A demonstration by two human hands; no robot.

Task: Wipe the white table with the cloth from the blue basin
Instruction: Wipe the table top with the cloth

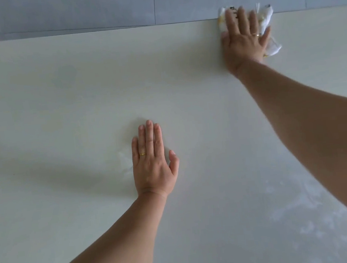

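Observation:
The white table (79, 98) fills almost the whole view. At its far edge on the right lies a crumpled white cloth (266, 15) with yellow and dark marks. My right hand (242, 40) presses flat on that cloth with straight fingers, and the cloth sticks out past the fingertips and along the hand's right side. My left hand (153, 161) rests flat on the bare table near the middle, fingers straight and together, holding nothing. The blue basin is out of view.
Beyond the table's far edge lies a grey tiled floor (91, 9). Pale wet streaks (300, 210) show on the table surface at the lower right, below my right forearm.

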